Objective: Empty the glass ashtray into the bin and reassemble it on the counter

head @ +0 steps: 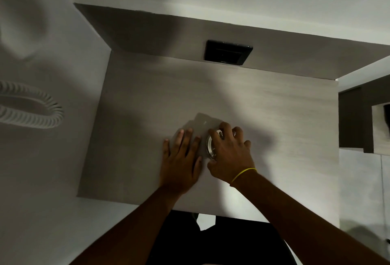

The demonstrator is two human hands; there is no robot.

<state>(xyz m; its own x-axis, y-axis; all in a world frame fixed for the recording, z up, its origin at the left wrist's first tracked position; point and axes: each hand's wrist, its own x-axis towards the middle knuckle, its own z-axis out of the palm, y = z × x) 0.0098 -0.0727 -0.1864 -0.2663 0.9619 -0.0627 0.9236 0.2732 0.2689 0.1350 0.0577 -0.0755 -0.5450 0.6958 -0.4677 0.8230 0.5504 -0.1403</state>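
Observation:
A round glass ashtray (211,145) sits on the pale counter (147,106), resting on a thin grey square mat (200,123). My right hand (230,154) lies over the ashtray with its fingers curled around the rim and covers most of it. My left hand (181,159) rests flat on the counter, fingers spread, with the fingertips on the mat's left part. A yellow band circles my right wrist. The bin is not in view.
A black socket plate (228,53) is set in the back panel above the counter. A white ribbed hose (31,106) curls on the wall at left. A dark shelf unit (358,116) stands at the right edge. The counter's front edge (147,203) runs just before my forearms.

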